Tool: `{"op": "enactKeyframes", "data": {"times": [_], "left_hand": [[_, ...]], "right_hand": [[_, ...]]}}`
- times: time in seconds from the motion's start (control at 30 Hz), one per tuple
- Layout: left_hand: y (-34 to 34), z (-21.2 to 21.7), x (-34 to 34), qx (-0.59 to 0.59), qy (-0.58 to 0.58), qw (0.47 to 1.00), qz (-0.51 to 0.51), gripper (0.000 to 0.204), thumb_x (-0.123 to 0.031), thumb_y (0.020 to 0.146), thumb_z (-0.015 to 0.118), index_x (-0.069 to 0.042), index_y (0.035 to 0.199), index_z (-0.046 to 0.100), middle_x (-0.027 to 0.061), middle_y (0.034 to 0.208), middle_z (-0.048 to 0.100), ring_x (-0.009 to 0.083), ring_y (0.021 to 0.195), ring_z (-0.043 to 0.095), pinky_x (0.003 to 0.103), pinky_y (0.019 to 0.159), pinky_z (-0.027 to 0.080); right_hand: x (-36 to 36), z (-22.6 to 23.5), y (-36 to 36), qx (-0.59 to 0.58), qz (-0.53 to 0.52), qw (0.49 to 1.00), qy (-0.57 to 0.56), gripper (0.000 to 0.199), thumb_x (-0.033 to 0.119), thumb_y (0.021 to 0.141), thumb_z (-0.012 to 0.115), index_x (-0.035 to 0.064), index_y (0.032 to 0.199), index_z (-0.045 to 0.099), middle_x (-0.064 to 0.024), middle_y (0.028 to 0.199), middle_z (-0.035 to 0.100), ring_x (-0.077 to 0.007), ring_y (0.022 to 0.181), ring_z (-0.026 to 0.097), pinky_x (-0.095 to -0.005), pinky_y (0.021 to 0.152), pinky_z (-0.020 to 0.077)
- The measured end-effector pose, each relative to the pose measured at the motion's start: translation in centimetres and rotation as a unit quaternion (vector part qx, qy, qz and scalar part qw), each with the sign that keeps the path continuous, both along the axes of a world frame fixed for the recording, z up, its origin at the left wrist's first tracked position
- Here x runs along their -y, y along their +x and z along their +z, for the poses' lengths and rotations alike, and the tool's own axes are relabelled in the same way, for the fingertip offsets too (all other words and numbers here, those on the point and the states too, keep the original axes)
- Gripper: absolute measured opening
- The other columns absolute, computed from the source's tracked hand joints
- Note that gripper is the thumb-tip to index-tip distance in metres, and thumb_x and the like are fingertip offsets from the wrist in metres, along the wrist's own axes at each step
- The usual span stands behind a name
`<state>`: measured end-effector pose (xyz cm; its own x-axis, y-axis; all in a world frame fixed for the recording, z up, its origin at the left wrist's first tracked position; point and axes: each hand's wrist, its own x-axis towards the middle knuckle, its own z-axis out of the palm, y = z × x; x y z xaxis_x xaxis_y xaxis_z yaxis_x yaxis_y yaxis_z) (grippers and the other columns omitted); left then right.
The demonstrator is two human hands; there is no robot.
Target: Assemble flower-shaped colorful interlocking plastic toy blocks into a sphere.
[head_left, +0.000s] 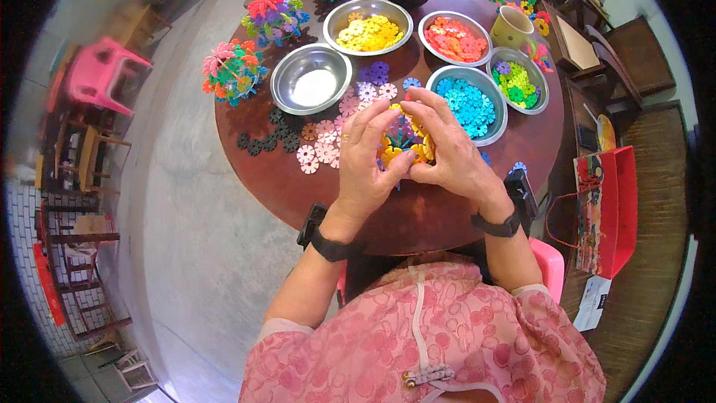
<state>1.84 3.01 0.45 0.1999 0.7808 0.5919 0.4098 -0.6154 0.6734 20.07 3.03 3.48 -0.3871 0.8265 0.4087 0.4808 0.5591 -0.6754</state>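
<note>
My left hand (367,158) and my right hand (456,151) are cupped around a cluster of interlocking plastic discs (403,133), held above the near middle of the round table. Yellow discs ring its outside, with purple and teal ones inside. Both thumbs press its near side and nearly touch each other, while the curled fingers cover much of the rest. Loose pink discs (327,142) lie beside my left hand, with black discs (270,134) farther left. Close to my right hand stands a metal bowl of blue discs (466,107).
Beyond my hands are bowls of yellow discs (369,33), red discs (455,39) and green discs (516,83), plus a metal bowl (311,80) with its shiny bottom showing. Finished multicoloured disc balls (234,72) line the far left edge. A red bag (616,213) stands at right.
</note>
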Motion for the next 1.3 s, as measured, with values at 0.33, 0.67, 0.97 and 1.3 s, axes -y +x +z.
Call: {"op": "enactKeyframes", "data": {"times": [0.33,0.67,0.97,1.3], "left_hand": [[-0.16,0.13,0.15,-0.004,-0.001,1.000,0.001,0.056,-0.024,0.076,0.076,-0.005,0.126,0.059,0.0151,0.135,0.055,0.0352,0.122,0.050,0.046,0.105,0.039],[-0.47,0.13,-0.02,-0.004,0.007,1.000,0.007,0.057,-0.023,0.076,0.076,-0.005,0.126,0.058,0.0161,0.135,0.055,0.0357,0.124,0.050,0.046,0.106,0.038],[-0.33,0.21,0.47,-0.003,0.013,1.000,0.008,0.058,-0.021,0.075,0.075,-0.007,0.128,0.057,0.0159,0.135,0.053,0.0361,0.127,0.047,0.047,0.110,0.035],[-0.37,0.26,0.17,-0.008,0.011,1.000,0.000,0.057,-0.022,0.076,0.075,-0.006,0.127,0.057,0.0167,0.137,0.052,0.0366,0.129,0.047,0.047,0.111,0.034]], "right_hand": [[0.06,-0.24,-0.10,-0.005,0.000,1.000,0.013,0.075,0.012,0.066,0.078,0.0011,0.134,0.047,-0.0240,0.142,0.042,-0.0414,0.133,0.043,-0.0440,0.111,0.0372],[-0.09,0.08,-0.36,-0.010,0.004,1.000,-0.012,0.075,0.012,0.065,0.078,0.0013,0.133,0.048,-0.0228,0.143,0.042,-0.0411,0.134,0.042,-0.0437,0.112,0.0368],[0.26,0.05,-0.53,0.007,-0.001,1.000,-0.024,0.072,0.012,0.068,0.076,0.0015,0.133,0.048,-0.0199,0.145,0.040,-0.0379,0.135,0.042,-0.0424,0.112,0.0377],[-0.12,0.02,-0.51,0.012,0.002,1.000,-0.005,0.072,0.012,0.068,0.076,0.0016,0.133,0.048,-0.0221,0.144,0.040,-0.0399,0.134,0.042,-0.0435,0.111,0.0377]]}}
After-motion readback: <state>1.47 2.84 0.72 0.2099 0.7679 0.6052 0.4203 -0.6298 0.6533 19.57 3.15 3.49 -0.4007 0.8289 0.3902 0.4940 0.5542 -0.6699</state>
